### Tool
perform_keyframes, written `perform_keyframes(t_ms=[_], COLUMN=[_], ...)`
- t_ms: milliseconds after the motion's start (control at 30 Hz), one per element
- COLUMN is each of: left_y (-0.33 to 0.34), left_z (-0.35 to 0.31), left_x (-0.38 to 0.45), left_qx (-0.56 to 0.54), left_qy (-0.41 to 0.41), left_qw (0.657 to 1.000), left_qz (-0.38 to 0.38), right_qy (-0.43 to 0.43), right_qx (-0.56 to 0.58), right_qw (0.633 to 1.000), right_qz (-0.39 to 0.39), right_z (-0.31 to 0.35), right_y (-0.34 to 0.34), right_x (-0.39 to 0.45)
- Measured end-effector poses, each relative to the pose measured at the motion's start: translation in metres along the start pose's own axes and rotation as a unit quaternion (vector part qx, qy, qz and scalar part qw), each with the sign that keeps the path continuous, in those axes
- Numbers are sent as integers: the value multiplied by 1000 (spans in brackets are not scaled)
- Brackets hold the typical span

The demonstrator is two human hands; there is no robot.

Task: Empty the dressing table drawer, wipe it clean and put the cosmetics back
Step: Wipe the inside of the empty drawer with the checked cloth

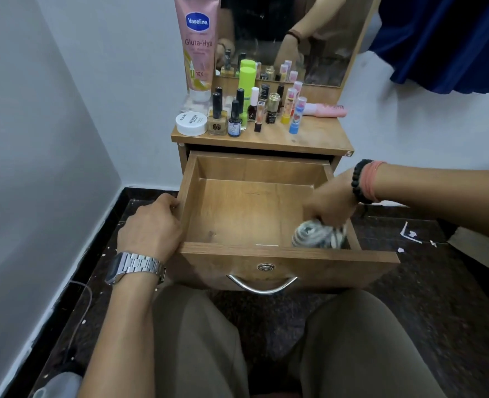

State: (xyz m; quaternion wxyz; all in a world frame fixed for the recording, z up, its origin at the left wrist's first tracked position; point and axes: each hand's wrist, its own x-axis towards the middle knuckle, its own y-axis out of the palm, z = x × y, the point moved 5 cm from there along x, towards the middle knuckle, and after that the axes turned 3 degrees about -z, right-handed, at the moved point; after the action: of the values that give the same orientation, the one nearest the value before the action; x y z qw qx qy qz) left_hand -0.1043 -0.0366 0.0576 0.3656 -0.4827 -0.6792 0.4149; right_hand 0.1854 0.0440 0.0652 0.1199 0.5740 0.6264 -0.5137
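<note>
The drawer (pixel 237 214) is the landmark: a light-brown wooden box pulled well out from under the worktop (pixel 309 139), its inside holding only a cloth, with a round lock and a curved metal handle (pixel 262 285) on its front panel. The left hand (pixel 151 228), a metal watch on its wrist, has its fingers curled over the drawer's left wall near the front corner. The right hand (pixel 331 203), with bead and thread bands at the wrist, reaches into the drawer's front right corner, its fingers closed round a bunched grey-and-white cloth (pixel 318 235) pressed against the drawer floor. Behind the drawer, on the worktop, the cosmetics (pixel 254 110) stand crowded together: nail polish bottles, a white jar, a green-capped bottle, lip balm sticks and a tall pink Vaseline tube (pixel 198 47) leaning by the mirror (pixel 295 38)
</note>
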Motion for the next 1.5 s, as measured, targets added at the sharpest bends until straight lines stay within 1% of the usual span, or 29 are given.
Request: perform_keyframes(t_ms=[33,100,133,167,200,267,300,367,433,500,567,600,633,867,933,967,1000,1033,1067,1100,1133,1167,1200,1233,1333,1400,1433,1500], left_y=[-1,-2,-3,-3,-4,-3,-3,-3,-3,-3,-4,-3,-4,-2,-2,-2,-2,-2,-2,-1,-1,0,0,0,-1,-1,-1,-1], left_z=[0,-1,-1,-2,-2,-1,0,-1,0,-1,-1,0,0,0,1,1,1,1,1,2,2,3,3,3,1,1,1,1], left_x=[0,-2,-2,-2,-2,-3,-3,-2,-3,-3,-3,-3,-3,-2,-1,-1,-1,-1,0,0,1,1,2,2,2,1,1,1], left_qx=[2,7,9,11,11,11,10,8,10,11,10,9,9,8,9,8,7,7,8,9,10,12,14,17,16,16,17,18], left_qy=[-4,-10,-10,-9,-9,-8,-8,-7,-9,-8,-9,-10,-10,-9,-8,-8,-7,-6,-5,-4,-3,-1,-1,-1,-1,0,2,3], left_qw=[1000,1000,1000,1000,1000,1000,1000,1000,1000,1000,1000,1000,1000,1000,1000,1000,1000,1000,1000,1000,1000,1000,1000,1000,1000,1000,1000,1000], left_qz=[2,8,9,10,10,11,10,7,5,6,7,6,5,6,1,0,-1,-3,-5,-7,-9,-10,-10,-10,-10,-12,-13,-13], right_qy=[19,32,29,49,52,72,88,104,84,62,21,3,-8,-15,3,16,32,54,74,81,65,31,0,-12,18,36,48,79], right_qx=[26,-62,-73,-93,-128,-143,-126,-86,-36,25,84,103,114,213,295,355,410,438,442,440,443,448,450,449,406,345,310,271], right_qw=[998,979,968,969,974,977,981,986,993,998,995,992,991,977,956,933,903,873,846,825,819,827,841,853,884,916,929,933], right_qz=[-54,-191,-240,-224,-181,-142,-115,-103,-69,-6,53,69,73,25,-13,-58,-122,-206,-289,-344,-359,-338,-299,-264,-232,-202,-198,-225], right_z=[4,6,-2,-7,-9,-20,-26,-32,-19,6,32,39,43,36,18,6,-6,-17,-25,-27,-23,-13,0,10,27,38,40,41], right_y=[-20,-53,-55,-53,-43,-22,-13,0,0,-2,2,5,7,-10,-24,-33,-43,-53,-61,-68,-73,-76,-78,-78,-72,-64,-62,-70], right_x=[-2,-8,-6,-6,-2,2,3,9,4,-11,-25,-31,-33,-39,-43,-46,-49,-51,-52,-52,-49,-44,-37,-28,9,42,58,82])
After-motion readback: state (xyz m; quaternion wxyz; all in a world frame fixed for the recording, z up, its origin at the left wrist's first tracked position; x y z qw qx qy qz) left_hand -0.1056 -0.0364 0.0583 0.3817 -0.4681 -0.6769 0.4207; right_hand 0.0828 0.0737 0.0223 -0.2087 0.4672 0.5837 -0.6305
